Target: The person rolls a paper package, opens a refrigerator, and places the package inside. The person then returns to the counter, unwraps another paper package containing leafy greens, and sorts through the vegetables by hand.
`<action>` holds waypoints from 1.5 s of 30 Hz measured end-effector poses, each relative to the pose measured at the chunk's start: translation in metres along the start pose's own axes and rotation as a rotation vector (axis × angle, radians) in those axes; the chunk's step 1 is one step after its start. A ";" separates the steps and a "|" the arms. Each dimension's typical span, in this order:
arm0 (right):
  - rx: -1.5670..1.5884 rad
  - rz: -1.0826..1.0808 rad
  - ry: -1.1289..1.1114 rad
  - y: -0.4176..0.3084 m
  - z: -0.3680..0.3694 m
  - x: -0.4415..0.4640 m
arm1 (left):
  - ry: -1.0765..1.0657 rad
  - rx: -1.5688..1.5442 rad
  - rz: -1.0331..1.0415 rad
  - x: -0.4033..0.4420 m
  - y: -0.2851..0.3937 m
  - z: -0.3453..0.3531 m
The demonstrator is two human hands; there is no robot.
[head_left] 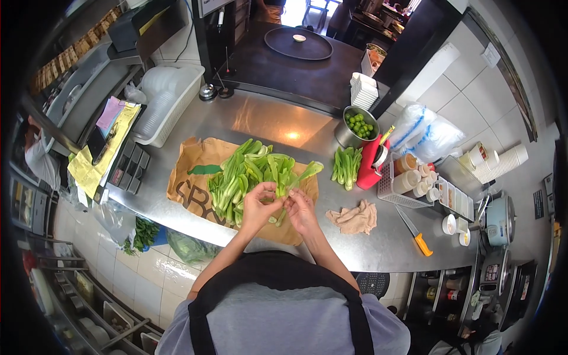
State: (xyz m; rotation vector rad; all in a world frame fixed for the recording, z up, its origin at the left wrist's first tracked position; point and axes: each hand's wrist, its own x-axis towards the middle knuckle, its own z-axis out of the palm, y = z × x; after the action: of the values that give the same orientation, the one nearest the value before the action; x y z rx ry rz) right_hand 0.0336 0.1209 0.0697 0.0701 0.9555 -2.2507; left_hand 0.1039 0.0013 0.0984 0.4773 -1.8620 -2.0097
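The left hand (pixel 260 205) and right hand (pixel 301 211), close together, pinch leafy stalks (pixel 281 184) over greens (pixel 238 176) heaped on a brown paper bag (pixel 184 161). Steel counter (pixel 251 118) beneath; beyond, a dark ledge (pixel 254 68) with a round tray (pixel 284 48). Pale tiled floor (pixel 142 287) below.

Counter (pixel 248 112) looks metal, smooth, glossy, reflecting light. Spread paper (pixel 190 158) shows matt, creased face. Greens (pixel 236 177) have smooth, faintly glossy leaves. Cloth (pixel 355 218) appears matt, rumpled. Knife (pixel 416 233) has metal blade (pixel 407 220), plastic-looking handle (pixel 422 244). Pot (pixel 349 135) looks metal. Floor tiles (pixel 142 290) look smooth, glossy.
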 end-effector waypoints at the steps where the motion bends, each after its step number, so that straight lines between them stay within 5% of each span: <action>1: 0.029 0.009 0.014 0.003 0.001 0.001 | 0.024 -0.007 0.031 0.001 -0.002 0.000; 10: 0.343 0.172 0.108 0.018 0.008 0.011 | 0.180 0.011 0.130 0.000 -0.008 0.000; 19: 0.340 0.141 0.197 0.034 -0.015 0.018 | 0.191 0.393 0.618 -0.002 0.004 -0.006; 21: -0.226 0.081 0.093 0.039 -0.038 0.021 | 0.189 0.448 0.630 0.003 0.018 -0.009; 25: -1.116 -0.182 0.030 0.024 -0.051 0.012 | 0.236 0.385 0.439 0.010 0.004 -0.014; 31: -0.697 -0.382 -0.102 0.001 0.012 -0.012 | 0.153 0.482 0.484 0.010 -0.001 -0.012; 37: -0.726 -0.300 -0.065 -0.010 0.009 0.003 | 0.036 0.390 0.517 0.006 0.003 -0.005; 45: -0.969 -0.422 -0.143 -0.024 0.008 0.006 | -0.011 -0.069 0.078 0.010 -0.012 -0.007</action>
State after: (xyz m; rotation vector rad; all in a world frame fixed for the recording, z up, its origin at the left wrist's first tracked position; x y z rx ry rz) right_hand 0.0157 0.1239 0.0887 -0.7638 1.9972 -1.8483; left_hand 0.0977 -0.0089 0.0864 0.3693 -1.7826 -2.0221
